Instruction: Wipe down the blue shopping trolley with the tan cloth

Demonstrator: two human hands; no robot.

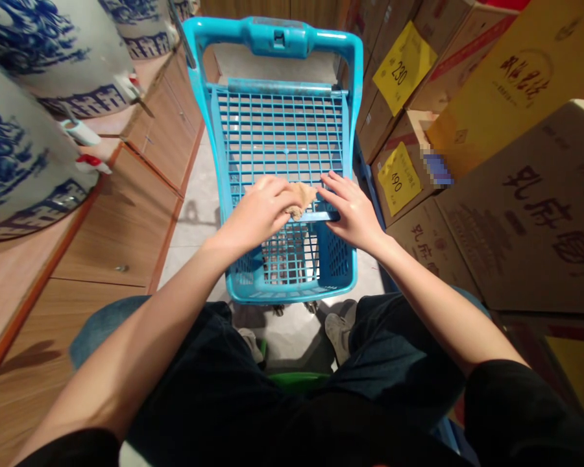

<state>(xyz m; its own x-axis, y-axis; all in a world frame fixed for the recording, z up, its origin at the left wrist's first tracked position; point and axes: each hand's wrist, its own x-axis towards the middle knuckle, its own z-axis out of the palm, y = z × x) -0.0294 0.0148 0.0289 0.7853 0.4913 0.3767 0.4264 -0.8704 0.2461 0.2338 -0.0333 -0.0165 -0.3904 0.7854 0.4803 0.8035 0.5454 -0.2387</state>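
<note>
A blue plastic shopping basket (279, 152) with a grid side and a raised handle stands on the floor between my legs. My left hand (267, 204) is closed on a crumpled tan cloth (302, 194), which lies against a blue crossbar (316, 216) of the basket. Just right of the cloth, my right hand (349, 211) rests at the crossbar's right end, its fingers spread and thumb apart. Part of the cloth is hidden under my left fingers.
Large blue-and-white ceramic jars (24, 155) stand on wooden cabinets (111, 227) to the left. Stacked cardboard boxes (530, 214) with yellow price signs (403, 68) close in on the right. A tall yellow box (520, 84) stands among them. Grey tiled floor (185, 220) shows beside the basket.
</note>
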